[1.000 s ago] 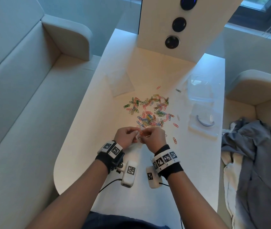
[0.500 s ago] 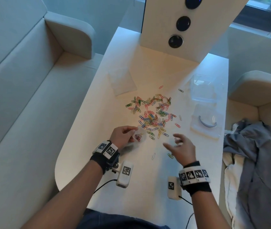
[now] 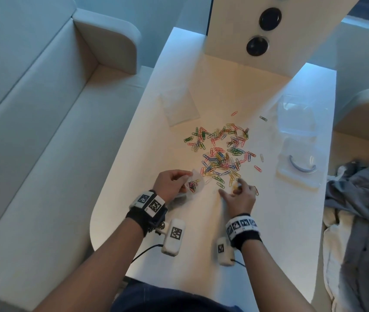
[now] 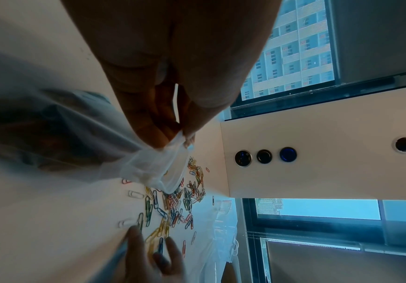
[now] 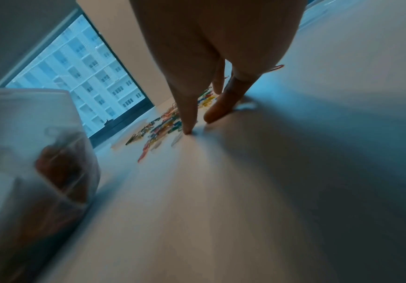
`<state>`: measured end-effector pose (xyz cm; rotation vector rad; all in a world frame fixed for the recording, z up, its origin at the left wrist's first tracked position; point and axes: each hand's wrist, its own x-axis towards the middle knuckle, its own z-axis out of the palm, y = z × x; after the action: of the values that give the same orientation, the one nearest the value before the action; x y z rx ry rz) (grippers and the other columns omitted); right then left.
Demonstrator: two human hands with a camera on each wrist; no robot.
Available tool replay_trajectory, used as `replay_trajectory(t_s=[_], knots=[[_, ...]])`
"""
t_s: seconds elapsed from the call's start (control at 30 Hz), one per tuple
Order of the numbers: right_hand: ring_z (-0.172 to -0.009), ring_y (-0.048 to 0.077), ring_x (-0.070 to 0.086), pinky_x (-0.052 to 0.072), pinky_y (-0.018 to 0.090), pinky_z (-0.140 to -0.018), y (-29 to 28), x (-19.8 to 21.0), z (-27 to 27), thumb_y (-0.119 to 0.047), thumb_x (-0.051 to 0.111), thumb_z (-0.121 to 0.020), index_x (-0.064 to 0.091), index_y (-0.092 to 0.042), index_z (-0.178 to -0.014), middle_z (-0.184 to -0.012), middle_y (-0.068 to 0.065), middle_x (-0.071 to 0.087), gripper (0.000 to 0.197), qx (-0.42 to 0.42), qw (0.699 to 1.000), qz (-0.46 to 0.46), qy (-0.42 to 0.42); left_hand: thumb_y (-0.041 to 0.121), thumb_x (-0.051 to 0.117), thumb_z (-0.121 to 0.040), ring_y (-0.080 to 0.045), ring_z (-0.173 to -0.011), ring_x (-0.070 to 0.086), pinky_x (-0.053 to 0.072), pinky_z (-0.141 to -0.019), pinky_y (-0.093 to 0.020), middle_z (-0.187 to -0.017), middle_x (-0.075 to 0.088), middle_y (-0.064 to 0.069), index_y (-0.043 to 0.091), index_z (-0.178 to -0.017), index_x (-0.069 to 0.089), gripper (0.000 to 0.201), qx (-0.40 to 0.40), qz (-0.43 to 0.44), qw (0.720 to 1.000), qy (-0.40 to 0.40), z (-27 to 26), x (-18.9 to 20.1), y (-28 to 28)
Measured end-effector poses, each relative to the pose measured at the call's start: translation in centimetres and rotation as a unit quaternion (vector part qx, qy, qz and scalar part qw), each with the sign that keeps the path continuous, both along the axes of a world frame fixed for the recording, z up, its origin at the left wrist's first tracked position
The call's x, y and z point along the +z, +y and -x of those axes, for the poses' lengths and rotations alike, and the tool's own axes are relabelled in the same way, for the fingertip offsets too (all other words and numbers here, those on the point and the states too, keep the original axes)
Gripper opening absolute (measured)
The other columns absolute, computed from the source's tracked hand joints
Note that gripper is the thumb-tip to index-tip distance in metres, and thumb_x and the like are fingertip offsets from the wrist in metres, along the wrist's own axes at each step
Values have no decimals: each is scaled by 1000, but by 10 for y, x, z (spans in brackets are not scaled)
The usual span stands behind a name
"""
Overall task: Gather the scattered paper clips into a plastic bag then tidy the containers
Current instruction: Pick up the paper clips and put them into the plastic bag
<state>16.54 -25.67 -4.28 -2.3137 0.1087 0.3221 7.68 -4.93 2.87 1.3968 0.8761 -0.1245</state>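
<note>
Several coloured paper clips [image 3: 221, 154] lie scattered across the middle of the white table [image 3: 134, 154]. My left hand [image 3: 184, 182] pinches the mouth of a small clear plastic bag [image 3: 193, 184] that holds a few clips, just left of the pile's near edge. In the left wrist view the bag [image 4: 153, 168] hangs from that hand's pinching fingertips [image 4: 163, 137] above the clips [image 4: 172, 206]. My right hand [image 3: 230, 186] is at the near edge of the pile, its straight fingers spread and touching the table among the clips [image 5: 163, 124]. The right wrist view is blurred.
A second flat clear bag [image 3: 180, 109] lies at the far left of the table. A clear container [image 3: 296, 115] and a clear lid with a blue ring [image 3: 300, 165] sit on the right. Grey clothing [image 3: 363, 199] covers the right seat. A panel with round buttons [image 3: 257, 46] stands behind.
A second ago both hands met at the bag. The right hand then swung out to the right and now rests its fingers on the pile's near edge. The left hand still holds the bag.
</note>
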Motion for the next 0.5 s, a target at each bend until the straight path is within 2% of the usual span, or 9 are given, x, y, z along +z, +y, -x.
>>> replay_trajectory(t_s=[0.07,0.13,0.2,0.27,0.4,0.5], knots=[[-81,15,53,49,17,-83,16,2,-17,-20,91,-61,47,-6,-138,-112,9,44,90,-13,1000,-2,2,13,63,-91,-28,-89,69,61,-76,-36,-101,74,-4,18,-97,77,16,-7,-3,1000,-2,0,-1,4],[-86,17,53,49,24,-91,29,2,-34,-24,90,-62,42,-10,-142,-115,8,41,95,5,1000,18,4,12,62,-92,-27,-91,69,60,-79,-39,-103,74,-4,17,-99,76,17,-13,-6,1000,-4,0,-1,7],[-94,21,55,49,29,-96,38,-1,-48,-27,88,-67,44,-15,-141,-120,9,39,87,53,997,55,1,11,61,-92,-28,-94,70,60,-79,-39,-104,73,-3,15,-100,76,17,-10,2,1000,-2,-1,0,9],[-100,24,56,48,35,-101,45,-1,-58,-27,83,-74,52,-16,-137,-124,8,40,71,97,992,75,-4,11,61,-92,-29,-96,70,60,-82,-41,-104,73,-3,16,-100,76,17,-11,5,1000,2,-2,-1,11],[-97,25,59,51,36,-95,50,3,-67,-15,71,-85,69,-8,-116,-111,8,56,32,145,984,91,-52,13,62,-91,-28,-94,71,58,-85,-46,-103,74,-1,18,-96,77,16,-11,1,1000,2,-2,-2,15],[-87,23,60,53,36,-89,46,6,-69,-11,69,-85,75,-5,-102,-98,8,66,19,163,978,102,-77,13,62,-91,-24,-93,71,59,-84,-43,-105,73,-2,17,-99,76,16,-13,0,1000,-2,-3,-1,17]])
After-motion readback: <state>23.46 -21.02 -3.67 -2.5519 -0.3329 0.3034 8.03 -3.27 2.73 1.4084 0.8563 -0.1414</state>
